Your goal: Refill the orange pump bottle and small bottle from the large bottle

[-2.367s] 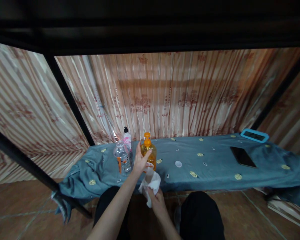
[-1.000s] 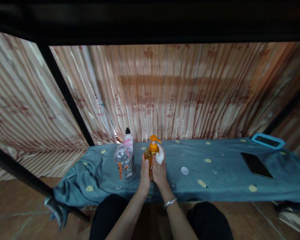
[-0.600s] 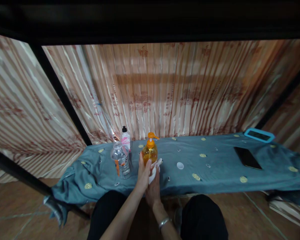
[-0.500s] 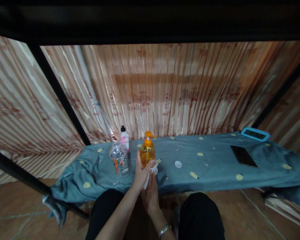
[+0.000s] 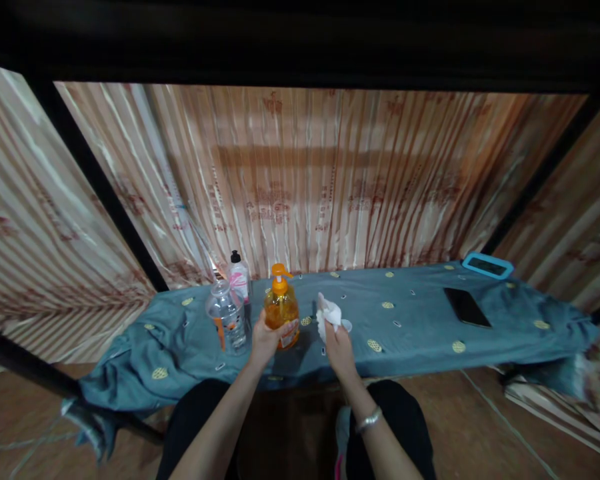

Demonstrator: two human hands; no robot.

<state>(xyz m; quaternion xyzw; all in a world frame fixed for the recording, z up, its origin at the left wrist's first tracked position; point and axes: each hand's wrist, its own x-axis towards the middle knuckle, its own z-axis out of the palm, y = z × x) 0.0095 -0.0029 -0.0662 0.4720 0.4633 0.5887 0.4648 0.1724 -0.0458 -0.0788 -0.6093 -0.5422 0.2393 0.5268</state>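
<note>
An orange pump bottle (image 5: pixel 281 310) with amber liquid stands upright at the front middle of the cloth-covered bench. My left hand (image 5: pixel 267 340) is wrapped round its lower left side, thumb across the front. To the right, my right hand (image 5: pixel 339 343) pinches a crumpled white tissue (image 5: pixel 329 313), held apart from the bottle. Partly behind that hand lies a small white round cap (image 5: pixel 347 325). Left of the pump bottle are a clear plastic bottle (image 5: pixel 229 323) with an orange print and, behind it, a pink-and-white bottle (image 5: pixel 239 277) with a black top.
A teal cloth (image 5: pixel 410 340) with yellow prints covers the bench. On its right side lie a black phone (image 5: pixel 467 307) and a blue-framed device (image 5: pixel 487 265). Black posts (image 5: pixel 95 180) and a dark beam (image 5: pixel 300 53) frame the space before a striped curtain (image 5: pixel 280 167).
My right hand has moved right, away from the pump bottle, carrying the tissue. My left hand still holds the bottle, now nearer the clear bottle. The view has shifted slightly.
</note>
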